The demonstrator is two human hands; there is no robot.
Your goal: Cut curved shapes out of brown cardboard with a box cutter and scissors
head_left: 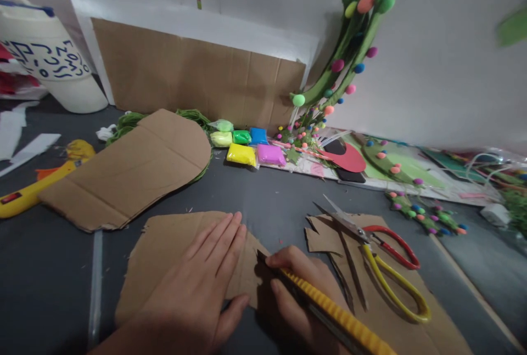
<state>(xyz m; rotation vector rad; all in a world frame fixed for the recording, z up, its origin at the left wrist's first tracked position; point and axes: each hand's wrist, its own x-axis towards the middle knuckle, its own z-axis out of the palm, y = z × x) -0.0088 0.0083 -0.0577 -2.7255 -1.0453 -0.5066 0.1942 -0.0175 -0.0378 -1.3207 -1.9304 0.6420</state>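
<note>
A brown cardboard piece lies flat on the dark table in front of me. My left hand presses on it, palm down with the fingers stretched out. In my right hand is a yellow utility knife, gripped between thumb and fingers. Its dark blade tip meets the cardboard just right of my left fingertips. To the right, scissors with one red and one yellow handle lie partly open on another cardboard sheet, which has cut, jagged edges.
A rounded cardboard shape lies at the left over green strands, beside a yellow glue gun. Coloured clay packets sit behind. A green pompom-trimmed form leans on the wall. A glue stick and white jug are at left.
</note>
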